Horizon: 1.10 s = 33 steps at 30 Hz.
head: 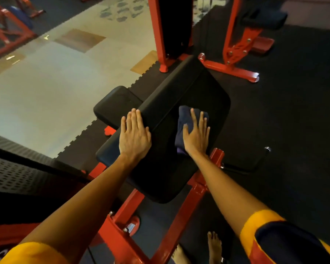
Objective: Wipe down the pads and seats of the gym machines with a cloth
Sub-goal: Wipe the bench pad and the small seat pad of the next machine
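- Presently, far left: red-framed machines (pixel 6 35), blurred. Whether their pads have been wiped cannot be told.
- Small pad (pixel 114 105): black, lower than the big pad and just to its left. No cloth on it, and nothing shows it wiped or unwiped.
- Left hand (pixel 134 138): laid flat on the big pad's left edge, fingers straight and close together, holding nothing. Judged to be steadying the pad.
- Black panel (pixel 171 21): upright between red posts, top centre. Pad or guard cannot be told.
- Big pad (pixel 189 86): black, tilted, on a red frame (pixel 179 216). This is the item in hand. No wet streak shows, so the share already wiped cannot be read.
- Cloth (pixel 186 115): dark blue, folded, lying on the big pad's right half about mid-length, under the right hand.
- Right hand (pixel 196 138): pressed flat on the cloth, fingers straight and spread, not curled round it.
- Far pad (pixel 265 18): black, upper right, on another red machine, well apart from the cloth. Judged not yet reached.
- Progress, as a judgement: one pad under the cloth, several pads in view left to do, so the task is mid-course at most.
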{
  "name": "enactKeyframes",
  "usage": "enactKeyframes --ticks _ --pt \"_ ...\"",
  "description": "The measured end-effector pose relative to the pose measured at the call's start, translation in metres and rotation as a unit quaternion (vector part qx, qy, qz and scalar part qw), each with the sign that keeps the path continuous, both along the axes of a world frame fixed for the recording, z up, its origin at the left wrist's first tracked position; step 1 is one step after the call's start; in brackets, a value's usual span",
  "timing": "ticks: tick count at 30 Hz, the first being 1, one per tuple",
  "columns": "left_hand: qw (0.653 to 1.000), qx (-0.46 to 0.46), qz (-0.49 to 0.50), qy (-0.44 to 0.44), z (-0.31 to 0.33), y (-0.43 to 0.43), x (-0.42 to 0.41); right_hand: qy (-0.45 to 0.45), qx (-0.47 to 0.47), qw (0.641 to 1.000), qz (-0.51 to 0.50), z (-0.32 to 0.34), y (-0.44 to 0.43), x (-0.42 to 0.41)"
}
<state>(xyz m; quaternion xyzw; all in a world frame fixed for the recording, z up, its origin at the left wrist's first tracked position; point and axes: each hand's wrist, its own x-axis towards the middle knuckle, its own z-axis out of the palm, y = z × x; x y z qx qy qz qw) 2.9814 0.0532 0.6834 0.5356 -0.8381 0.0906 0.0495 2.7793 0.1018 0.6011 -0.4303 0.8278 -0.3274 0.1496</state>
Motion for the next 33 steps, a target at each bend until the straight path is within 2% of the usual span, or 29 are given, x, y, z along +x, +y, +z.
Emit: enactKeyframes --ticks 3,6,9,11,13,15,17,18,21,24,28,31,33 --pt "1.0 0.012 -0.004 0.02 0.004 -0.001 -0.008 -0.057 -0.005 0.997 -0.051 0.028 -0.032 0.015" --pt "0.999 0.022 0.001 0.042 0.002 -0.007 -0.026 0.006 -0.061 0.998 0.031 0.032 -0.022 0.051" --pt "0.998 0.025 0.014 0.062 -0.001 -0.013 -0.044 0.071 -0.109 0.985 0.115 0.005 0.023 0.057" --pt "0.998 0.02 0.015 0.054 -0.002 -0.014 -0.054 0.065 -0.096 0.99 0.084 -0.017 0.044 0.038" --pt "0.998 0.021 0.017 0.052 -0.002 -0.015 -0.061 0.015 -0.055 0.998 -0.002 -0.025 0.038 0.01" --pt "0.998 0.015 0.028 0.052 -0.001 -0.016 -0.067 -0.06 -0.023 0.995 -0.077 -0.012 0.01 -0.017" --pt "0.998 0.01 0.039 0.048 -0.002 -0.017 -0.07 -0.116 -0.014 0.988 -0.101 0.006 -0.018 -0.028" --pt "0.998 0.007 0.045 0.045 -0.003 -0.017 -0.071 -0.117 -0.017 0.988 -0.097 0.012 -0.026 -0.024" --pt "0.998 -0.005 0.061 0.032 -0.006 -0.017 -0.073 -0.054 -0.078 0.995 -0.015 0.011 -0.012 0.006" --pt "0.998 -0.012 0.059 0.03 -0.01 -0.018 -0.074 0.008 -0.114 0.993 0.043 -0.02 0.038 0.028" --pt "0.998 -0.019 0.058 0.026 -0.011 -0.02 -0.074 -0.06 -0.059 0.994 -0.077 -0.037 0.04 0.005" --pt "0.998 -0.013 0.059 0.028 -0.01 -0.018 -0.076 -0.143 -0.024 0.976 -0.161 -0.025 0.007 -0.034" --pt "0.998 -0.016 0.06 0.026 -0.01 -0.018 -0.076 -0.167 -0.026 0.968 -0.185 -0.018 -0.001 -0.038"
